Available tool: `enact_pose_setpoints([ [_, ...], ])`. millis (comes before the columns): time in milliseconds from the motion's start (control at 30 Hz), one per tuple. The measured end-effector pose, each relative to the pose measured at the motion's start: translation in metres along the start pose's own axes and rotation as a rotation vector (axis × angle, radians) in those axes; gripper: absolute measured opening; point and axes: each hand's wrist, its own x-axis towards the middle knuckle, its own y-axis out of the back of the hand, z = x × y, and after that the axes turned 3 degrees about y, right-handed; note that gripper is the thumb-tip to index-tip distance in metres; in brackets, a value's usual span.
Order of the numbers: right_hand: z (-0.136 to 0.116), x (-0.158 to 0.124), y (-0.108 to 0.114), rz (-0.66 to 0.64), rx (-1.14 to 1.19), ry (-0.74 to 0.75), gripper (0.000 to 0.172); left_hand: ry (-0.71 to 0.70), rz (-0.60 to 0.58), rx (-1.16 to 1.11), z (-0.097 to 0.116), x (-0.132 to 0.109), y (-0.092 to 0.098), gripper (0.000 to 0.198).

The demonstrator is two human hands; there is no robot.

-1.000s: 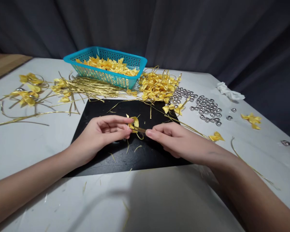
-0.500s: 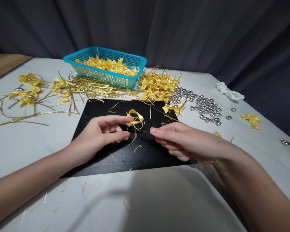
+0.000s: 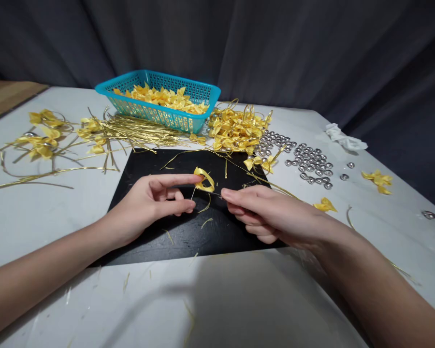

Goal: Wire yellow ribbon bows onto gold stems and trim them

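Note:
A yellow satin ribbon (image 3: 208, 186), bent into a loop, stands at the index fingertip of my left hand (image 3: 150, 200). The left thumb is held apart below it, and a thin pale strand (image 3: 193, 194) runs between that thumb and the index finger. My right hand (image 3: 263, 210) pinches a thin, dark, needle-like piece (image 3: 214, 194) between thumb and index finger, its tip reaching the underside of the loop. Too fine to make out is whether it is a needle or a wire. Both hands are over a black mat (image 3: 159, 227).
Behind the mat, a blue basket (image 3: 157, 74) holds yellow ribbon flowers. Gold cords (image 3: 141, 129) lie before it, with a heap of corded yellow bows (image 3: 239, 125) to the right. Silver beads (image 3: 313, 162), a loose yellow flower (image 3: 377, 180) and white crumpled pieces (image 3: 344, 137) lie farther right.
My right hand has moved slightly left, closer to the ribbon loop. The loop has turned and sits a little lower, against the left index fingertip. A yellow flower near my right wrist shows more.

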Motion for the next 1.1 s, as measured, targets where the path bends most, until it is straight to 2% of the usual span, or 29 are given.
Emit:
enact_pose_setpoints([
  [200, -0.001, 0.000, 0.000, 0.009, 0.032, -0.021, 0.046, -0.007, -0.023, 0.019, 0.000, 0.000, -0.001, 0.043],
  [433, -0.002, -0.001, -0.002, 0.005, 0.079, -0.142, 0.043, -0.012, -0.028, 0.025, 0.003, -0.002, -0.003, 0.044],
  [733, 0.001, 0.005, -0.009, 0.034, 0.092, -0.096, 0.041, -0.009, -0.045, 0.053, 0.004, -0.002, -0.006, 0.048],
  [933, 0.003, 0.007, -0.013, 0.097, 0.084, -0.054, 0.041, -0.001, -0.062, 0.097, 0.004, -0.003, -0.005, 0.053],
  [1100, 0.005, 0.008, -0.012, 0.092, 0.085, -0.029, 0.041, -0.004, -0.063, 0.079, 0.005, -0.001, -0.005, 0.054],
])
